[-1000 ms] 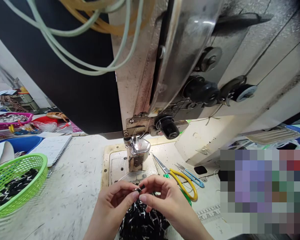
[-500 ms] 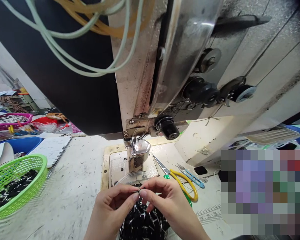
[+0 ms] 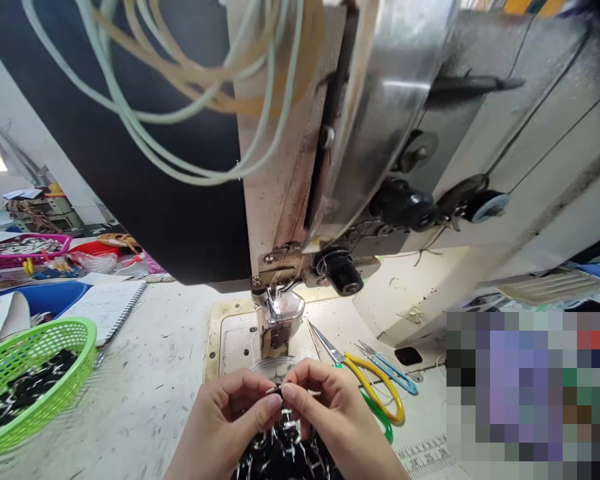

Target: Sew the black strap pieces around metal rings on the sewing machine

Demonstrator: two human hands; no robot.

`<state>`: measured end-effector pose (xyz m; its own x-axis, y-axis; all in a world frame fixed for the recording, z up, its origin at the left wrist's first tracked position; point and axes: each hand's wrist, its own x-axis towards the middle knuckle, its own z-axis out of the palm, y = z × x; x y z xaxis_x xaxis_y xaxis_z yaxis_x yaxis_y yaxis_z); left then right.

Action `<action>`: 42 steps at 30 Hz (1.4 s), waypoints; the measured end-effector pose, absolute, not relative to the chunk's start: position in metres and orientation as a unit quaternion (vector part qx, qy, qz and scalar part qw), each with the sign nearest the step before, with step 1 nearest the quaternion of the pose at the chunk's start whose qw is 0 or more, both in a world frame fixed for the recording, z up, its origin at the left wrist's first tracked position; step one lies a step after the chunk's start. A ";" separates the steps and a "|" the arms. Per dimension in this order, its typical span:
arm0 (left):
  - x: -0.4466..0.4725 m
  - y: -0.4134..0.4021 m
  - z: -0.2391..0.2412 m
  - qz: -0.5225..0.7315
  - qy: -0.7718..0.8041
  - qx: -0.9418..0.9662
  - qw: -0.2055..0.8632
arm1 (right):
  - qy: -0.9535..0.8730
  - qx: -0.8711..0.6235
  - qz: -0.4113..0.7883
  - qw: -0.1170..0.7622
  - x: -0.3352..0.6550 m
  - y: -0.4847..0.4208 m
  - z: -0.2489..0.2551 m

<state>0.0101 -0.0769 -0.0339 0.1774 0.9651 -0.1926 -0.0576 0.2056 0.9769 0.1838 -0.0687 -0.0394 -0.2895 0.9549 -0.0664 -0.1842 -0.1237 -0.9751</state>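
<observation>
Black trim piece [image 3: 278,391] pinched tight between left hand [image 3: 230,420] and right hand [image 3: 330,417] fingertips, at 6 o'clock from presser foot [image 3: 280,313]. Pile of black pieces [image 3: 280,453] directly under; yellow scissors [image 3: 375,393] at 3 o'clock.

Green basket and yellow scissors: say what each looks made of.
Green basket: likely plastic, glossy, with a moulded open lattice wall. Yellow scissors: the blades look like bare metal, grey and shiny; the loop handles seem plastic or plastic-coated, a smooth uniform yellow.
</observation>
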 end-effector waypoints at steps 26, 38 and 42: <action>0.028 0.004 0.000 0.570 0.454 0.221 0.648 | -0.788 -0.356 -0.046 0.500 0.199 -0.009 -0.023; 0.026 0.009 0.002 0.538 0.454 0.294 0.646 | -0.788 -0.393 0.073 0.468 0.199 -0.013 -0.021; 0.024 0.011 0.004 0.527 0.434 0.315 0.659 | -0.767 -0.388 0.133 0.492 0.207 -0.022 -0.016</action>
